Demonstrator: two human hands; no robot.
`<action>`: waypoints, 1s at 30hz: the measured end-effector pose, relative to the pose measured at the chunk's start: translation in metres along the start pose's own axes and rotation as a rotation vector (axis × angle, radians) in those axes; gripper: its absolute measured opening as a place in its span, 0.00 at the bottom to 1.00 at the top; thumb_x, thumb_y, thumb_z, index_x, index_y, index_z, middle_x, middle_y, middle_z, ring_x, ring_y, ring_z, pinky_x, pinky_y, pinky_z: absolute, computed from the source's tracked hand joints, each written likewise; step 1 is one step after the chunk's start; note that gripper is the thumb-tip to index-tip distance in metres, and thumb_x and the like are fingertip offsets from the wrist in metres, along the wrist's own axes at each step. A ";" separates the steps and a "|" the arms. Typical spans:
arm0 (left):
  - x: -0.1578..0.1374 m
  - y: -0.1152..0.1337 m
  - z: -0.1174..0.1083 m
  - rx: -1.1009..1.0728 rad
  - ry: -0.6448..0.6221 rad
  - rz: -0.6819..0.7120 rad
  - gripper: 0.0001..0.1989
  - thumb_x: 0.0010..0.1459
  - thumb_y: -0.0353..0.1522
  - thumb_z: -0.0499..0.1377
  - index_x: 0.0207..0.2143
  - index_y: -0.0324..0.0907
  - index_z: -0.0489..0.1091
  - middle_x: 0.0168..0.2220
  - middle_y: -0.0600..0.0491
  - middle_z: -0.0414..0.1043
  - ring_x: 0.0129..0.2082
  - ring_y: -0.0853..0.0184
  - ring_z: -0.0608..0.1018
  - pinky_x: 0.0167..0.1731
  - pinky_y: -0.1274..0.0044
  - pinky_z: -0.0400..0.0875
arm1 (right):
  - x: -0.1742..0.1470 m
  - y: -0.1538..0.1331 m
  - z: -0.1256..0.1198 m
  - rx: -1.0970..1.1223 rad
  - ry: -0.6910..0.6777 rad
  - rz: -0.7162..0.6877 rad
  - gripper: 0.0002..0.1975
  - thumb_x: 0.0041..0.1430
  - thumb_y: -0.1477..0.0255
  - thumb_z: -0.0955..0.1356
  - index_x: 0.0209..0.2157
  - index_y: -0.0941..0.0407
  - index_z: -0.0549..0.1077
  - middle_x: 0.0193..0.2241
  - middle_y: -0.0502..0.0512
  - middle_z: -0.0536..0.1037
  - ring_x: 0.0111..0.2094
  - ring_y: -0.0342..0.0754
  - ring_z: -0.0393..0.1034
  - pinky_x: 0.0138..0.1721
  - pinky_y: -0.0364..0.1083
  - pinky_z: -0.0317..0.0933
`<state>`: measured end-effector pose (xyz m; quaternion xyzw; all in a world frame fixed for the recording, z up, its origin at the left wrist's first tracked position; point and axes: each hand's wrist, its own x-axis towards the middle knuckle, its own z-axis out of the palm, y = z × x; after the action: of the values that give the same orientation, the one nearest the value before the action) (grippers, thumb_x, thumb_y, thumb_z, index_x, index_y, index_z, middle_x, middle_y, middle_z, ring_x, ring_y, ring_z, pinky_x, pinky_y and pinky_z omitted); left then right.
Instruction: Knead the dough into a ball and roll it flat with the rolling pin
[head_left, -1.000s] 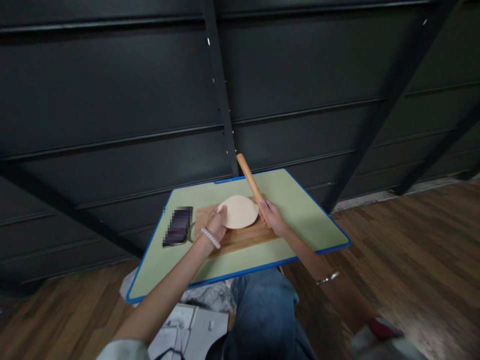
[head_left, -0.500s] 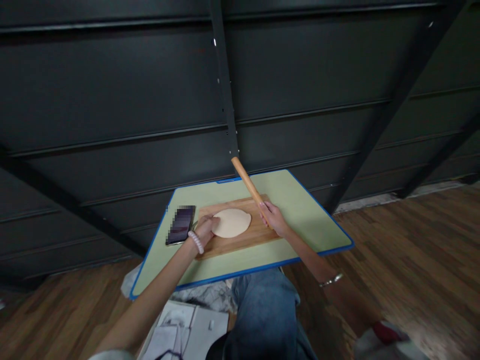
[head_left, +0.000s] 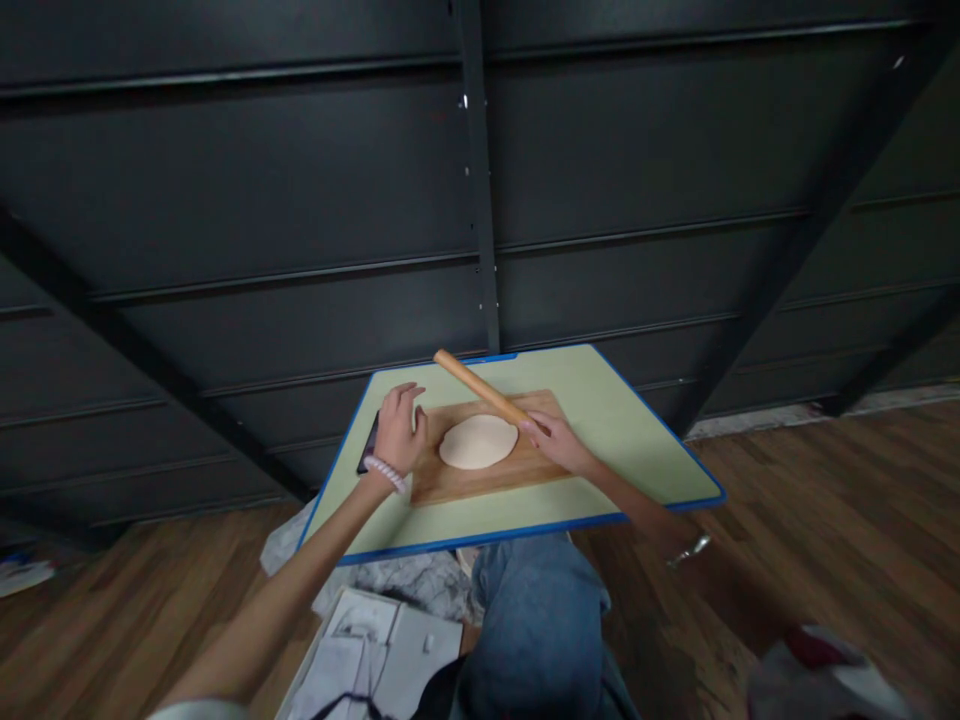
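Observation:
A flat oval of pale dough (head_left: 478, 443) lies on a wooden board (head_left: 457, 487). My right hand (head_left: 553, 440) is wrapped round the near end of a wooden rolling pin (head_left: 480, 385), which slants up and away to the left above the board's far side. My left hand (head_left: 400, 428) is raised off the dough at the board's left edge, fingers apart and holding nothing. It partly covers a phone (head_left: 368, 444) that lies to the left of the board.
The board rests on a pale green table (head_left: 637, 440) with a blue rim, over my knees. A dark panelled wall (head_left: 337, 180) stands close behind it. Below are a white box (head_left: 420, 650), crumpled plastic (head_left: 427, 585) and a wooden floor (head_left: 825, 520).
My left hand has let go of the dough's left edge and lifted, opening its fingers. The rolling pin has swung left, its far end lower. The view has shifted slightly.

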<state>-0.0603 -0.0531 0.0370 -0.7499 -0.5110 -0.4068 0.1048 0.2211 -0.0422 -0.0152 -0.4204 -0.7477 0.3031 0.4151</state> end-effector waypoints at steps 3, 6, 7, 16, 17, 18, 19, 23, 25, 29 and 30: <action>-0.004 0.004 -0.006 0.147 -0.138 0.141 0.15 0.60 0.30 0.46 0.47 0.37 0.64 0.49 0.42 0.65 0.51 0.57 0.66 0.49 0.64 0.62 | -0.001 -0.012 -0.012 -0.252 -0.166 -0.131 0.21 0.62 0.59 0.59 0.49 0.55 0.70 0.46 0.57 0.75 0.47 0.52 0.69 0.47 0.49 0.62; -0.013 0.006 -0.002 0.245 -0.263 0.169 0.16 0.62 0.34 0.46 0.49 0.37 0.63 0.49 0.43 0.67 0.50 0.56 0.68 0.48 0.64 0.62 | 0.001 -0.024 -0.026 -0.483 -0.335 -0.191 0.22 0.63 0.58 0.57 0.53 0.51 0.68 0.48 0.54 0.75 0.47 0.53 0.70 0.46 0.49 0.62; -0.017 0.006 0.001 0.264 -0.295 0.164 0.17 0.62 0.34 0.46 0.50 0.36 0.63 0.49 0.42 0.67 0.50 0.57 0.68 0.49 0.64 0.61 | 0.003 -0.027 -0.030 -0.548 -0.368 -0.208 0.22 0.63 0.58 0.57 0.53 0.49 0.68 0.48 0.53 0.75 0.46 0.53 0.70 0.45 0.49 0.63; -0.061 0.021 0.020 0.197 -0.521 0.000 0.20 0.63 0.34 0.42 0.52 0.35 0.62 0.50 0.39 0.69 0.50 0.58 0.71 0.51 0.66 0.62 | 0.022 -0.006 -0.036 -0.749 -0.366 -0.372 0.20 0.63 0.62 0.59 0.53 0.51 0.68 0.50 0.55 0.73 0.51 0.52 0.67 0.51 0.51 0.59; -0.065 0.025 0.020 0.199 -0.500 -0.037 0.22 0.63 0.34 0.42 0.54 0.34 0.61 0.52 0.37 0.66 0.53 0.56 0.69 0.51 0.65 0.62 | 0.023 -0.005 -0.033 -0.729 -0.348 -0.379 0.19 0.63 0.63 0.59 0.53 0.52 0.68 0.49 0.55 0.73 0.51 0.52 0.66 0.52 0.51 0.58; -0.068 0.030 0.021 0.211 -0.481 -0.070 0.23 0.62 0.35 0.43 0.56 0.32 0.59 0.55 0.35 0.64 0.55 0.55 0.67 0.52 0.64 0.60 | 0.024 -0.006 -0.030 -0.709 -0.331 -0.380 0.19 0.63 0.64 0.59 0.52 0.53 0.68 0.49 0.56 0.73 0.51 0.51 0.66 0.53 0.52 0.57; -0.070 0.034 0.022 0.229 -0.468 -0.103 0.25 0.62 0.36 0.44 0.57 0.31 0.57 0.57 0.34 0.61 0.57 0.53 0.64 0.53 0.63 0.59 | 0.025 -0.007 -0.026 -0.693 -0.316 -0.377 0.18 0.63 0.66 0.59 0.52 0.53 0.68 0.50 0.56 0.73 0.51 0.51 0.66 0.54 0.52 0.56; -0.065 0.043 0.033 0.342 -0.462 -0.240 0.31 0.61 0.42 0.45 0.58 0.26 0.55 0.59 0.30 0.55 0.60 0.46 0.59 0.53 0.60 0.58 | 0.032 -0.015 0.000 -0.692 -0.255 -0.393 0.20 0.65 0.68 0.56 0.55 0.55 0.66 0.55 0.56 0.68 0.57 0.49 0.60 0.58 0.52 0.51; -0.056 0.042 0.038 0.398 -0.468 -0.296 0.32 0.61 0.42 0.43 0.58 0.25 0.56 0.59 0.28 0.55 0.58 0.45 0.62 0.52 0.60 0.60 | 0.037 -0.017 0.015 -0.716 -0.227 -0.417 0.21 0.65 0.68 0.55 0.55 0.57 0.65 0.56 0.57 0.66 0.59 0.49 0.57 0.59 0.52 0.50; -0.038 0.032 0.043 0.440 -0.520 -0.301 0.32 0.62 0.41 0.40 0.57 0.21 0.55 0.59 0.26 0.54 0.58 0.46 0.62 0.51 0.61 0.60 | 0.052 -0.013 0.038 -0.748 -0.211 -0.434 0.23 0.65 0.69 0.53 0.57 0.62 0.63 0.57 0.61 0.65 0.59 0.48 0.55 0.60 0.50 0.49; -0.035 0.029 0.043 0.437 -0.533 -0.292 0.32 0.63 0.41 0.40 0.57 0.21 0.55 0.58 0.26 0.54 0.58 0.47 0.62 0.52 0.62 0.59 | 0.055 -0.011 0.041 -0.752 -0.217 -0.435 0.23 0.65 0.69 0.53 0.57 0.62 0.62 0.57 0.61 0.65 0.60 0.48 0.55 0.60 0.50 0.49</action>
<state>-0.0187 -0.0658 -0.0081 -0.7086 -0.6968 -0.0894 0.0666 0.1643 -0.0028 -0.0058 -0.3410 -0.9162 -0.0418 0.2064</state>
